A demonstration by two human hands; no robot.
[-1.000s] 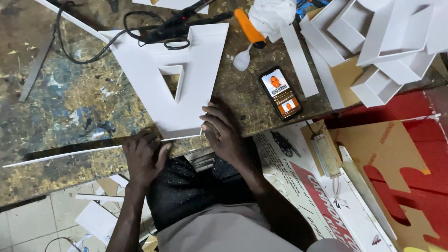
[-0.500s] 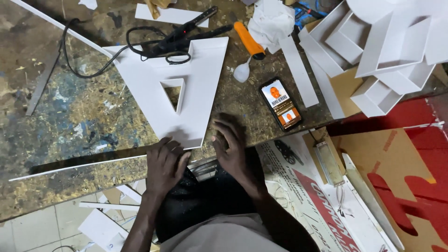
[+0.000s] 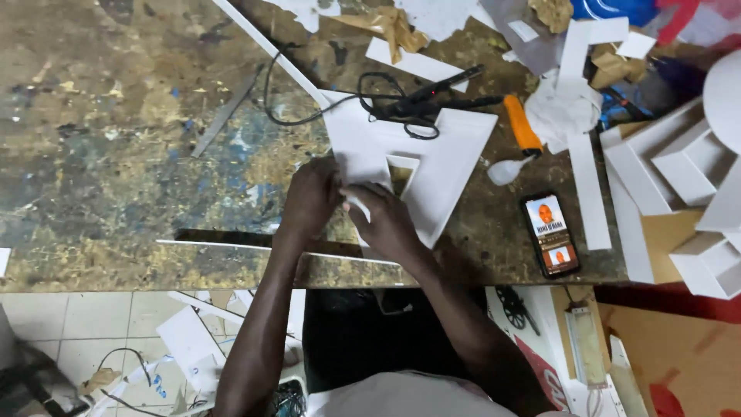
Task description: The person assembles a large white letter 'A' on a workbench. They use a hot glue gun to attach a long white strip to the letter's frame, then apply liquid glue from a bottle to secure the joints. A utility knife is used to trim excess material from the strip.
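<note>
Head view: two hands work on a white foam letter at a paint-stained workbench.
The left hand and right hand pinch the letter beside its triangular cutout, apparently fitting a strip. Bench edge near; phone right; open bench left.

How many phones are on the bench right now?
1. The phone lies screen-up near the bench's front edge, right of the white letter piece that both hands touch; clutter could hide others.

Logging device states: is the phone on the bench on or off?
On. The phone lies face up on the bench, its screen lit with an orange and white picture.
</note>
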